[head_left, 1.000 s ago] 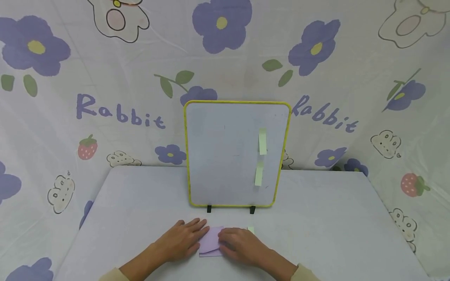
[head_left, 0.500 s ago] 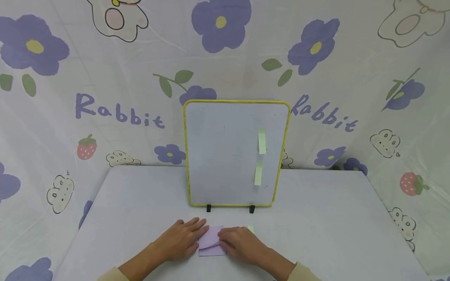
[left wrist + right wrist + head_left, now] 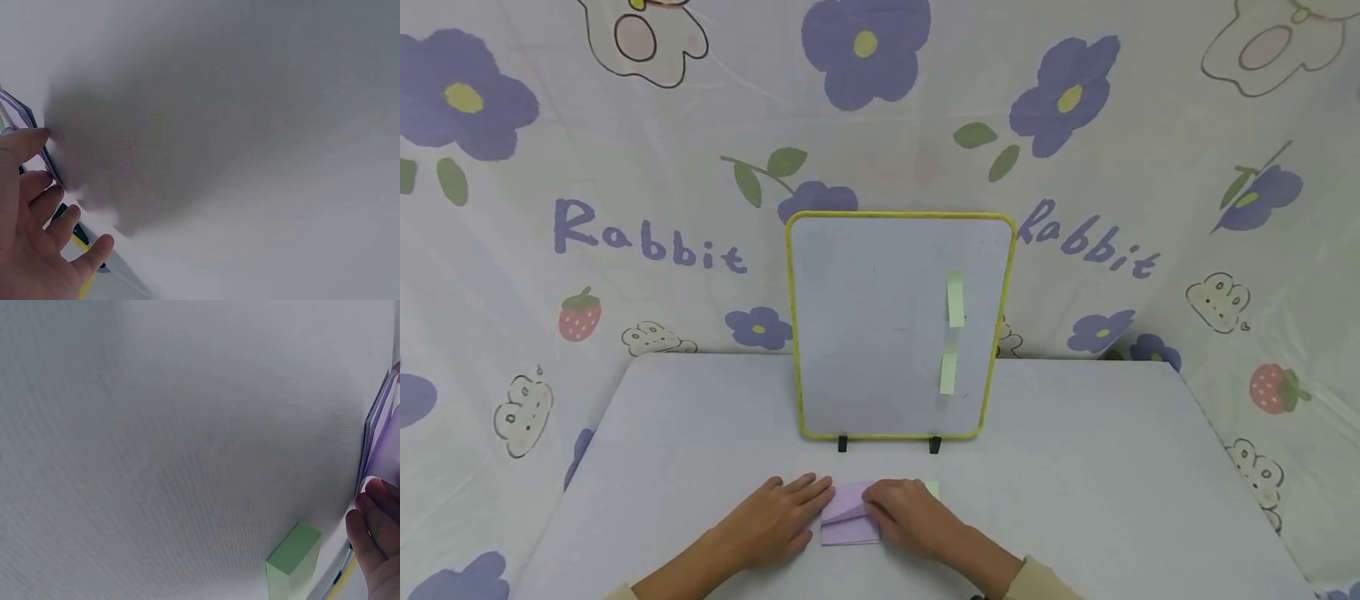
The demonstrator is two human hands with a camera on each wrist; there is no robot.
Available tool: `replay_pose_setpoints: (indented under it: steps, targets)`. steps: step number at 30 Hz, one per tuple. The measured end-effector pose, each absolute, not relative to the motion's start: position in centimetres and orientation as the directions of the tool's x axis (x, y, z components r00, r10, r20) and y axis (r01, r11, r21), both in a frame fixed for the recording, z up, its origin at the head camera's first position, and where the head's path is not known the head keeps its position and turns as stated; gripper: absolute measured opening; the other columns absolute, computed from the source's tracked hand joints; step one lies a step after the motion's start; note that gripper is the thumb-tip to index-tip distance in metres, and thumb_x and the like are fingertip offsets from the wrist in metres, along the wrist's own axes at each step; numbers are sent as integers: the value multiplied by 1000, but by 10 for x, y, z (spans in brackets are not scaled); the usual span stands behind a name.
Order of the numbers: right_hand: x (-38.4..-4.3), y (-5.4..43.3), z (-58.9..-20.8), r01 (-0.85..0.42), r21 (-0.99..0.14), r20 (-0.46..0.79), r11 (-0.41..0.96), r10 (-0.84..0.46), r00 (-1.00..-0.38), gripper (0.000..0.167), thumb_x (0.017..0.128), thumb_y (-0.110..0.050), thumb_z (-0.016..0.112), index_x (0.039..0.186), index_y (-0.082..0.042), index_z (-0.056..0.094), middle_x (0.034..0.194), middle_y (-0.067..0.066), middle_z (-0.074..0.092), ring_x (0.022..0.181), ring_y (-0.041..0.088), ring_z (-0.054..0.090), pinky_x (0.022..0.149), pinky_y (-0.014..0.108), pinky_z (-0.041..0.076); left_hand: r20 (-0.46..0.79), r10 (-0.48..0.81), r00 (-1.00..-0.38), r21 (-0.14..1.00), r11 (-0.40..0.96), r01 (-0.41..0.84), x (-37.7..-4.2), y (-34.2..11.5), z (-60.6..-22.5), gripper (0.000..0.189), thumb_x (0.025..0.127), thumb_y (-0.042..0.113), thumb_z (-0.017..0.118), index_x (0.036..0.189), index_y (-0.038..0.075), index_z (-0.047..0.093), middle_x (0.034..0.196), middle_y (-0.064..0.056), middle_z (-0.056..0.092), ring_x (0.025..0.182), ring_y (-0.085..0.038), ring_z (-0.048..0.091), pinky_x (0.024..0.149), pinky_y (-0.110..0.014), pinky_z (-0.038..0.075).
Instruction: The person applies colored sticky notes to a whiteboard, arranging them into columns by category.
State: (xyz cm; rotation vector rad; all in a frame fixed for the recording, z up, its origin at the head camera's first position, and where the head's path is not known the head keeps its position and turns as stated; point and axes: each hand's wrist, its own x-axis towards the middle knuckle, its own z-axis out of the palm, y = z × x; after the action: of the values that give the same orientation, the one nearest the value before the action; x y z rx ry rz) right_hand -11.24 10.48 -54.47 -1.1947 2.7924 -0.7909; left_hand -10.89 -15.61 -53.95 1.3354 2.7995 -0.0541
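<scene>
A purple sticky-note pad [image 3: 850, 534] lies on the white table just in front of the board. Its top sheet [image 3: 842, 503] is lifted at the near edge and bends up and away, baring the sheet below. My right hand [image 3: 910, 512] pinches this sheet at its right side. In the right wrist view the raised sheet [image 3: 386, 450] curves beside the fingers. My left hand [image 3: 775, 518] rests at the pad's left edge, thumb and fingers extended and touching it; the left wrist view shows the pad's edge [image 3: 22, 114] by the thumb.
A light green pad [image 3: 295, 553] lies right of the purple one, partly behind my right hand. Behind stands a yellow-framed whiteboard [image 3: 872, 333] on black feet [image 3: 935, 445], with green notes [image 3: 955, 300] stuck on its right side. A patterned cloth [image 3: 880, 142] hangs behind.
The near edge of the top purple sheet has been lifted farther up and away, showing more of the sheet beneath. My right hand has shifted slightly away from me; the left has barely moved.
</scene>
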Motion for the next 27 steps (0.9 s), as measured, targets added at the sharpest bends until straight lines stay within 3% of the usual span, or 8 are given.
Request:
replay_pose_setpoints:
  steps: [8, 14, 20, 24, 27]
  targets:
    - [-113, 103, -546, -684, -464, 234, 563, -666, -708, 9, 96, -6, 63, 98, -4, 71, 98, 2, 72, 96, 12, 69, 84, 29, 55, -66, 792, -607, -3, 608, 794, -98, -171, -533, 53, 95, 32, 62, 143, 11, 55, 146, -2, 54, 130, -23, 54, 90, -47, 51]
    - [-116, 102, -544, -632, -508, 167, 586, -653, -739, 8, 96, -5, 62, 97, -5, 70, 96, 1, 71, 92, 9, 67, 83, 25, 55, 95, 856, -509, -10, 512, 859, -92, -180, -538, 42, 93, 25, 65, 131, 10, 66, 132, -1, 65, 114, -18, 65, 82, -37, 52]
    - [-118, 102, -538, -596, -534, 126, 600, -641, -757, 9, 97, -6, 62, 96, -6, 70, 90, -2, 69, 83, 3, 63, 76, 21, 53, 244, 883, -402, 68, 398, 915, -90, -180, -540, 32, 88, 15, 69, 119, 9, 73, 118, 1, 72, 96, -4, 69, 71, -28, 51]
    - [-119, 102, -538, -599, -523, 128, 606, -639, -758, 8, 96, -7, 62, 95, -6, 70, 90, -2, 69, 83, 4, 63, 75, 23, 54, 274, 893, -356, 42, 359, 932, -90, -179, -540, 33, 84, 15, 72, 117, 9, 73, 116, 1, 72, 85, 2, 68, 67, -24, 49]
    - [-121, 103, -540, -587, -522, 108, 618, -635, -765, 9, 97, -8, 62, 96, -7, 71, 90, -3, 69, 82, 2, 62, 75, 23, 53, 261, 899, -351, 26, 357, 934, -91, -177, -539, 36, 84, 17, 72, 120, 9, 73, 119, 1, 71, 85, 2, 68, 67, -24, 48]
